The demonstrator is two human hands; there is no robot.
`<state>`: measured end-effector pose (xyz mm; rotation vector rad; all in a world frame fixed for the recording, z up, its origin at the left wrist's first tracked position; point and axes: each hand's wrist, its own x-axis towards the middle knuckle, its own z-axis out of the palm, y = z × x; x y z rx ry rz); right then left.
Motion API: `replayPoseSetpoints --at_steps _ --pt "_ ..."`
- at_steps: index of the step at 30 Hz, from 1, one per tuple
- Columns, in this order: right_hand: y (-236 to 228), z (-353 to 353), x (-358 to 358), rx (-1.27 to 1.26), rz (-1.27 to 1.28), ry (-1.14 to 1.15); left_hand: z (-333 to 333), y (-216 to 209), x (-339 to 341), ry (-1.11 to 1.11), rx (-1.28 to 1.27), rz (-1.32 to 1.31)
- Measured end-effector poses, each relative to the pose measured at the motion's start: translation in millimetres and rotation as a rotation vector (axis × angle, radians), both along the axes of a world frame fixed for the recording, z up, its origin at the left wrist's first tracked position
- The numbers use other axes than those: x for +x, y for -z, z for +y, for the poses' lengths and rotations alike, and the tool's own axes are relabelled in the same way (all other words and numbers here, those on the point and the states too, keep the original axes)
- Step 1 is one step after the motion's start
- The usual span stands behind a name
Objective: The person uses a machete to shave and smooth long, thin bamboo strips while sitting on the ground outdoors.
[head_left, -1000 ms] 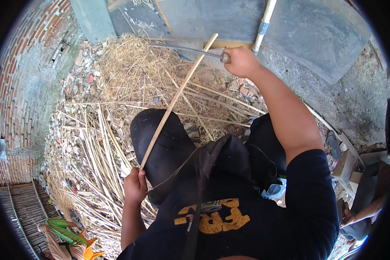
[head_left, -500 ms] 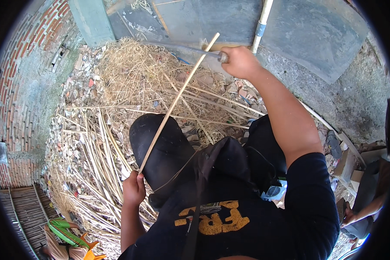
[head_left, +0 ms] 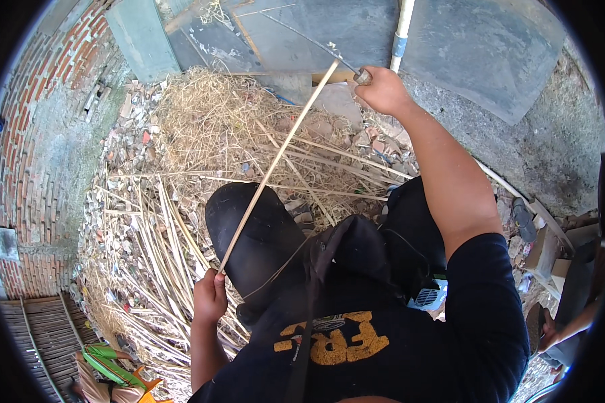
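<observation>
My left hand (head_left: 210,295) is closed around the lower end of a long pale bamboo strip (head_left: 275,166), which slants up and to the right across my dark-clad left knee (head_left: 245,211). At the strip's upper tip, my right hand (head_left: 384,91) grips the handle of a long thin knife (head_left: 307,38). Its blade points up and to the left and lies close by the tip; whether they touch I cannot tell. A small light shaving (head_left: 333,46) shows beside the blade.
Many cut strips (head_left: 171,269) lie on the rubble at left, and a heap of shavings (head_left: 202,114) is ahead. Grey panels (head_left: 477,54) and a white pipe (head_left: 402,27) stand beyond. Another person's hand (head_left: 550,332) is at far right; someone in green (head_left: 104,363) is lower left.
The knife blade has swung upward, from lying nearly level across the strip to pointing up and left past its tip. My right hand has shifted slightly right. The left still grips the strip.
</observation>
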<state>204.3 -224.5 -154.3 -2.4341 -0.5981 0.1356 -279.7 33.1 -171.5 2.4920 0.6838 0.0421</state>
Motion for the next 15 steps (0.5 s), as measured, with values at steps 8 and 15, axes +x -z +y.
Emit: replayPoseSetpoints --at_steps 8,15 --pt "14.6 -1.0 9.0 0.289 0.13 0.001 -2.1 3.5 -2.4 -0.053 -0.121 -0.009" --pt "-4.9 -0.8 -4.5 0.27 0.206 -0.025 4.6 3.6 -2.5 -0.07 -0.091 -0.029"
